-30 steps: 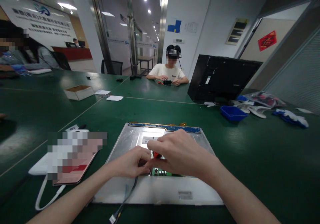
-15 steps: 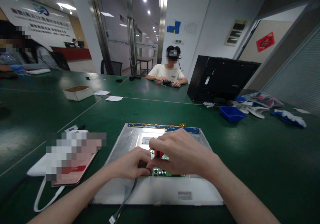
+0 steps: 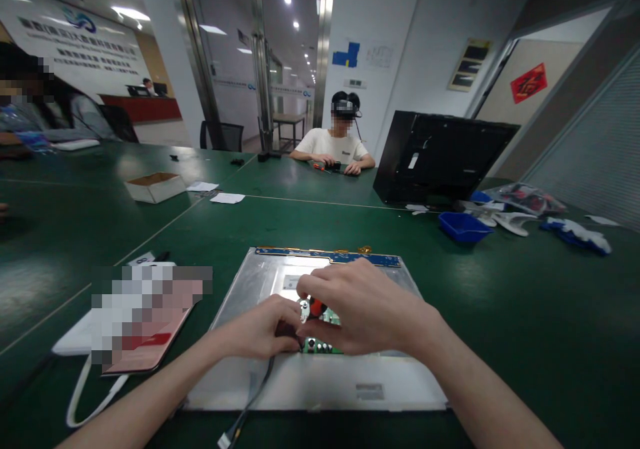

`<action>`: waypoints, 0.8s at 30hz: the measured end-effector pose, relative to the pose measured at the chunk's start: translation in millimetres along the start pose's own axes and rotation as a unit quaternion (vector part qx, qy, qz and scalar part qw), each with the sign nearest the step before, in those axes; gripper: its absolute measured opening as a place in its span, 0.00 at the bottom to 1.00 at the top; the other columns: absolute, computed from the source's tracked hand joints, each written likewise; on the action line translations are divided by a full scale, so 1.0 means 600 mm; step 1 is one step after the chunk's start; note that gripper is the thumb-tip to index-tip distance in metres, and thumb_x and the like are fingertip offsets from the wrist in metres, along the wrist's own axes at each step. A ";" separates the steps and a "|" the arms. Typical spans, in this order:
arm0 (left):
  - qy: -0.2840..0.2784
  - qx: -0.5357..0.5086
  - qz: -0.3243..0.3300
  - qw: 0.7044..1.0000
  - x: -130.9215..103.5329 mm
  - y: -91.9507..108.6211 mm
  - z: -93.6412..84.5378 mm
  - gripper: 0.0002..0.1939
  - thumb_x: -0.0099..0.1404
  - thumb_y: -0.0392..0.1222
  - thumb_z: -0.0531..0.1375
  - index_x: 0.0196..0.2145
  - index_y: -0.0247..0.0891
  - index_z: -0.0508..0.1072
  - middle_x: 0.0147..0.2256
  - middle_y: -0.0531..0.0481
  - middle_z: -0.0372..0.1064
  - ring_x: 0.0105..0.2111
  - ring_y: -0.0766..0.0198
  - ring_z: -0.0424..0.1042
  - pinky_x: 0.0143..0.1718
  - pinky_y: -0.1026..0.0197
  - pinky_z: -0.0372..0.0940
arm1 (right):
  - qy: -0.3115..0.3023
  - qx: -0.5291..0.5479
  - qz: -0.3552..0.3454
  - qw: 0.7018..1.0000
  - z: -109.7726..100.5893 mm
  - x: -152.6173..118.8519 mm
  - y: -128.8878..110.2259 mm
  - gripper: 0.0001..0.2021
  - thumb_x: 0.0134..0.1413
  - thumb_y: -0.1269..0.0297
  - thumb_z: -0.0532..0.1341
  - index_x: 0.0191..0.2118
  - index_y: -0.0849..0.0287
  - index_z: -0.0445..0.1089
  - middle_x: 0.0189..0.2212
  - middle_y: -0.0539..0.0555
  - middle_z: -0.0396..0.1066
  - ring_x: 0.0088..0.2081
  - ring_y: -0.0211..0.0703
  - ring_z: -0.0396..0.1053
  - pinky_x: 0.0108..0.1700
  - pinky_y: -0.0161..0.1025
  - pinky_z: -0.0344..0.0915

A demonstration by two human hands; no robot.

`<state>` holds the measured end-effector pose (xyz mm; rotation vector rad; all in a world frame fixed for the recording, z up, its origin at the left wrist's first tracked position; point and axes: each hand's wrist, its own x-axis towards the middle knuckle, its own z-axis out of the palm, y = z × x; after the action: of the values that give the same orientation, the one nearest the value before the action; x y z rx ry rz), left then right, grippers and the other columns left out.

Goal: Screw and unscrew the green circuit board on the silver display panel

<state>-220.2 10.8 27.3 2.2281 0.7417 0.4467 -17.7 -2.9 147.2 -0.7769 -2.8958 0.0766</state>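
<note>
Glass doors (image 3: 295, 49) and a white wall (image 3: 380, 9) back the room, and the green table (image 3: 500, 329) before them runs out of sight on the near side. A person in a white shirt (image 3: 333, 145) sits across it, with some dark thing at the hands that I can't make out; another person (image 3: 93, 117) is cut off at the far left. A dark monitor (image 3: 445, 155) shows only its back. On the near part of the table lies a metal panel (image 3: 320, 382), its middle covered by two hands. The right hand (image 3: 355, 302) has its fingers curled around a red-and-black handle (image 3: 317, 307), whose lower end is hidden. The left hand (image 3: 273, 325) is just beside it, fingers bent narrow; whether they pinch anything, I can't tell. To the left, blurring blocks cover much of a pink phone (image 3: 150, 355). A green circuit board (image 3: 320, 347) on the panel peeps out under the right hand, and a dark cable (image 3: 260, 389) emerges below the left, its start hidden.
</note>
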 end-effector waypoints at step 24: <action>-0.009 -0.021 0.005 1.000 -0.002 -0.008 0.001 0.04 0.56 0.31 0.60 0.28 0.36 0.75 0.26 0.53 0.70 0.27 0.66 0.67 0.29 0.66 0.62 | 0.011 -0.001 -0.010 1.000 0.008 0.001 -0.007 0.04 0.58 0.64 0.53 0.36 0.57 0.62 0.30 0.50 0.70 0.27 0.36 0.61 0.25 0.37 0.46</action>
<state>-222.7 12.2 23.2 2.1950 0.7053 0.4433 -20.9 -6.1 143.2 -0.7428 -2.8828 0.0638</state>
